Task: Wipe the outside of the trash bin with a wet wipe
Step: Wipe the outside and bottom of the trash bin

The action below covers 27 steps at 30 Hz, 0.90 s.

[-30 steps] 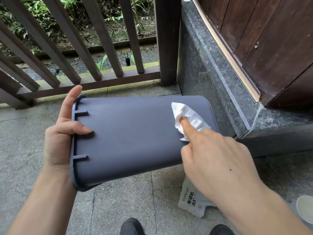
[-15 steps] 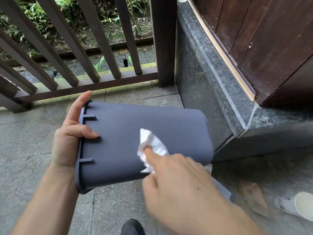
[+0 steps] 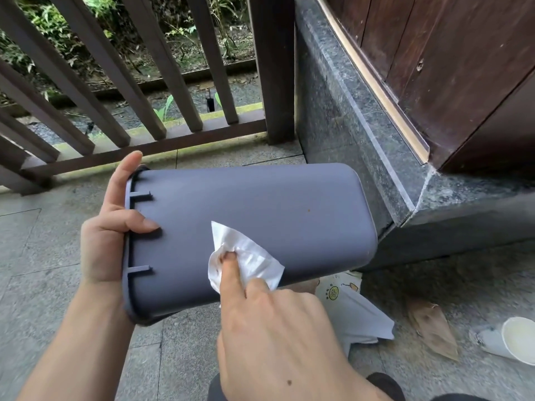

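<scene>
A floor of grey stone tiles (image 3: 43,250) fills the lower view, bounded at the back by a dark wooden railing (image 3: 121,91) of slanted balusters, with greenery and gravel seen through the gaps. To the right, a dark polished stone plinth (image 3: 356,134) rises beneath a brown wooden door (image 3: 451,62).

A grey plastic trash bin (image 3: 260,204) is held on its side above the tiles, its open rim to the left and its base toward the plinth. The rim is grasped by the left hand (image 3: 107,235), with the thumb curled onto the upper wall and the index finger raised along the rim.

A white wet wipe (image 3: 254,256), crumpled and faintly stained, is pressed against the bin's near wall by the right hand (image 3: 278,340); the extended index finger pins it, while whether the other fingers grip it cannot be told.

On the floor beneath the bin lies a white printed packet (image 3: 356,314), beside it a brown dry leaf (image 3: 431,328), and further right 1 white paper cup (image 3: 515,340) on its side.
</scene>
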Available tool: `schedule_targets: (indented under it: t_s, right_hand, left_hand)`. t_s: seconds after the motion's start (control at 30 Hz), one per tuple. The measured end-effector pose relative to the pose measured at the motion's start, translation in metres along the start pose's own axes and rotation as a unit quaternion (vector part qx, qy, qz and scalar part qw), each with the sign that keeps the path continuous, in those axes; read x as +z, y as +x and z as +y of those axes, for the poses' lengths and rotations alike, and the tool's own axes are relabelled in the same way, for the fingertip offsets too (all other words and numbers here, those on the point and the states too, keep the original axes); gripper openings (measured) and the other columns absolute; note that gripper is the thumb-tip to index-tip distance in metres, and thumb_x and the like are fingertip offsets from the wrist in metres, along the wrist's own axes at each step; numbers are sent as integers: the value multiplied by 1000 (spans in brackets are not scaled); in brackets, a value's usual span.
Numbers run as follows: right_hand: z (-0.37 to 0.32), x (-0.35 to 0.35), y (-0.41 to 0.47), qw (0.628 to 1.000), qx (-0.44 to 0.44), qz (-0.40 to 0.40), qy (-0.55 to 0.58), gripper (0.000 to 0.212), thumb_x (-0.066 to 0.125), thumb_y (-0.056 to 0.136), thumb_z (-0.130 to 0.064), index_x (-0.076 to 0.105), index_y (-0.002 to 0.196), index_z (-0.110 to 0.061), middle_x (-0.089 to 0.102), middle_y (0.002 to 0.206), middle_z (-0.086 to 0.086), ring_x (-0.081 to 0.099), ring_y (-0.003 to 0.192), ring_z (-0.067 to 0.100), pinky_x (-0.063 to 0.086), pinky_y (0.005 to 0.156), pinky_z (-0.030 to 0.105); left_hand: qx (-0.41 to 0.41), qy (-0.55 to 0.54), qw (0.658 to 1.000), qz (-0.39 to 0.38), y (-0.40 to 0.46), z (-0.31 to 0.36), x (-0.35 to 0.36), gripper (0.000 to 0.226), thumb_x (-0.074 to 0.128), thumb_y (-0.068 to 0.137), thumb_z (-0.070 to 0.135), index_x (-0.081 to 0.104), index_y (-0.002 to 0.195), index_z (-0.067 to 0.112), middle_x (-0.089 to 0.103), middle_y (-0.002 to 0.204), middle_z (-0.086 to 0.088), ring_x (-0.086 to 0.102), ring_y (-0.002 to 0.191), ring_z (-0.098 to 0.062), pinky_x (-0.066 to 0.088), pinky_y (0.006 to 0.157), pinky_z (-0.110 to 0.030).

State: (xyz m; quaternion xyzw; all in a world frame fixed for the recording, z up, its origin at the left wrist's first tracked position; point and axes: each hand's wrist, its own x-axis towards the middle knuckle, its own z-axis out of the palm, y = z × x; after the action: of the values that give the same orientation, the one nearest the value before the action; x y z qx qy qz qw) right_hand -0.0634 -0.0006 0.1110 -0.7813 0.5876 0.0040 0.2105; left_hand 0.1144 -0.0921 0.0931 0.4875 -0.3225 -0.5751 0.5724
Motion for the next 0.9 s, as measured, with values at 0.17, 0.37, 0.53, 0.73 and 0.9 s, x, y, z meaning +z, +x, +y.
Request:
schedule_targets:
  t_s: [0.17, 0.37, 0.53, 0.73, 0.9]
  right_hand:
    - [25, -10, 7, 992, 27, 118, -45, 79, 61, 61, -33, 54, 137, -13, 67, 67, 4, 62, 47, 26, 0, 46, 26]
    - [66, -20, 20, 970, 78, 230, -9, 68, 38, 86, -31, 20, 151, -22, 67, 97, 2, 54, 75, 33, 22, 55, 38]
    - [62, -11, 23, 968, 44, 242, 46, 62, 38, 83, -32, 30, 145, -31, 66, 110, 1, 54, 79, 37, 28, 60, 38]
    - [71, -12, 27, 970, 95, 222, 21, 69, 39, 86, -27, 20, 152, -20, 66, 103, 3, 58, 87, 35, 25, 60, 37]
    - [13, 0, 14, 989, 63, 129, -42, 81, 68, 57, -39, 58, 134, -18, 66, 68, -5, 63, 54, 17, -2, 48, 28]
  left_hand:
    - [-10, -10, 1000, 7, -3, 4, 3, 83, 33, 61, -9, 73, 115, 41, 72, 118, 1, 72, 96, -29, 58, 75, -52]
    - [-17, 4, 1000, 9, -5, 5, 8, 81, 31, 62, -11, 72, 109, 42, 71, 118, 0, 69, 96, -31, 55, 77, -54]
    - [-15, 6, 1000, 19, -6, 8, 7, 79, 33, 59, -9, 72, 105, 43, 71, 116, 1, 73, 94, -26, 60, 68, -49]
    - [-19, 5, 1000, 8, -8, 8, 11, 80, 32, 64, -11, 72, 107, 44, 72, 113, 3, 73, 86, -23, 58, 68, -46]
    - [-42, 15, 999, 5, -9, 9, 13, 81, 32, 64, -11, 68, 113, 42, 62, 135, -10, 60, 110, -39, 39, 97, -58]
